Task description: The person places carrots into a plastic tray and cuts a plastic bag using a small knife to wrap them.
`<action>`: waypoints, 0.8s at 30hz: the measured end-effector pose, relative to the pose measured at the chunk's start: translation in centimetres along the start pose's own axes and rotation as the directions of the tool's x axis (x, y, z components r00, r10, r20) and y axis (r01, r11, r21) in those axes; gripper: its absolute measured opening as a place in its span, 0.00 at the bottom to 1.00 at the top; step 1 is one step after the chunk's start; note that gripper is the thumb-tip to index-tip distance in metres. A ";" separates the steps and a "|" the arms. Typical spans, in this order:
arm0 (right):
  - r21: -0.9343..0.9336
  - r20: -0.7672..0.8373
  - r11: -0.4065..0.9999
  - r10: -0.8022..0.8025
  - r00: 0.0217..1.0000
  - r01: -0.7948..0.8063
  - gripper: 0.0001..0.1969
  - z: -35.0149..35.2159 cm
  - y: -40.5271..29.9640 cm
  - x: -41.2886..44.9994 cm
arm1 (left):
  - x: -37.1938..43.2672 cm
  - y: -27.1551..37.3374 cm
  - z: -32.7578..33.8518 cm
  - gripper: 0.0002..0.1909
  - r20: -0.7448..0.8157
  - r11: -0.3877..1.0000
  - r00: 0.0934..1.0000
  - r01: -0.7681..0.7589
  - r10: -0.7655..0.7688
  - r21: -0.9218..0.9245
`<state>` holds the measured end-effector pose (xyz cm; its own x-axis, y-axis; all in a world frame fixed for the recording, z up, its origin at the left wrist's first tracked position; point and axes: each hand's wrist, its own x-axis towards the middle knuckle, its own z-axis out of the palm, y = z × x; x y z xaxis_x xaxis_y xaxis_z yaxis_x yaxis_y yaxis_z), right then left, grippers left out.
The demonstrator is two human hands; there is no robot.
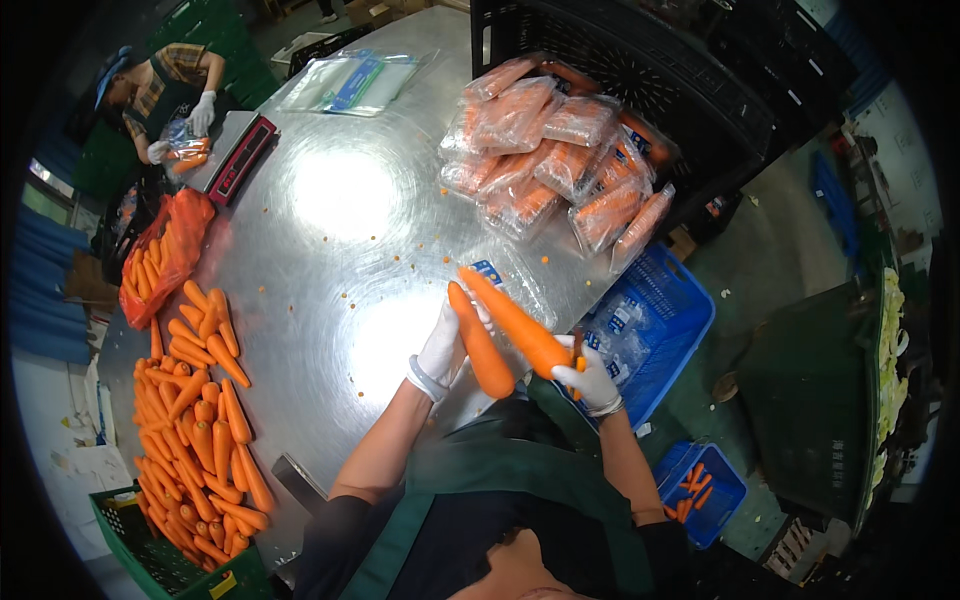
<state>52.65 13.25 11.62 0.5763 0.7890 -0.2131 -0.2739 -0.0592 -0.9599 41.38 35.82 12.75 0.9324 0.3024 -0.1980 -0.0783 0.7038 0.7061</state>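
Both my hands wear white gloves and are over the near edge of a metal table [300, 262]. My left hand [444, 346] holds a large carrot [480, 346], its tip pointing up. In my right hand [592, 376] are the thick end of a second carrot [517, 324] and a small knife or peeler with an orange handle [580, 365]; its exact kind is hard to tell. The two carrots lie side by side at a slant, tips near each other. Just beyond them, a clear plastic bag [525, 281] with a blue label lies on the table.
Loose carrots [191, 442] heap at left, beside a red mesh bag [196, 217]. Wrapped carrot packs [525, 150] pile by a black crate [637, 52]. A blue crate [679, 330] with plastic bags stands right. A co-worker [169, 82] handles a bag near a scale [241, 160].
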 end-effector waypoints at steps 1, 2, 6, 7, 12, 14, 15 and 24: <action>-0.202 0.043 0.974 -0.099 0.994 0.105 0.25 0.9 -0.4 -0.2 | -0.7 -0.5 -0.1 0.35 -0.007 0.996 0.999 -0.045 0.046 0.074; -0.389 0.110 0.897 -0.183 0.977 0.211 0.24 2.1 -1.4 -0.5 | -1.6 -0.8 -0.1 0.38 -0.016 0.985 0.995 -0.090 0.094 0.148; -0.627 0.185 0.722 -0.228 0.956 0.294 0.20 4.9 -1.6 -2.4 | -5.6 0.7 0.8 0.32 -0.083 0.869 0.995 -0.001 0.048 0.495; -0.658 0.112 0.689 -0.308 0.945 0.303 0.18 5.3 -1.4 -2.6 | -6.5 0.4 1.2 0.27 -0.041 0.733 0.974 -0.141 0.225 0.665; -0.866 0.159 0.313 -0.565 0.809 0.389 0.18 9.0 -4.4 -3.2 | -10.3 0.7 2.3 0.27 0.303 -0.030 0.816 -0.332 0.492 0.943; -0.883 0.176 0.262 -0.583 0.793 0.389 0.20 10.2 -4.5 -3.5 | -11.3 0.7 2.3 0.28 0.331 -0.085 0.800 -0.335 0.500 0.938; -0.888 0.187 0.254 -0.562 0.806 0.384 0.19 10.6 -4.9 -3.7 | -11.7 0.7 2.3 0.28 0.339 -0.098 0.796 -0.337 0.501 0.937; -0.904 0.113 0.272 -0.593 0.797 0.331 0.17 11.3 -1.7 -3.7 | -12.9 0.5 1.3 0.27 0.335 -0.059 0.833 -0.345 0.441 0.937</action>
<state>42.31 17.35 16.04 0.5350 0.7329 0.4203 0.8117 -0.3079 -0.4963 29.72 31.44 16.52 0.8600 0.3473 0.3740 0.0133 -0.7478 0.6638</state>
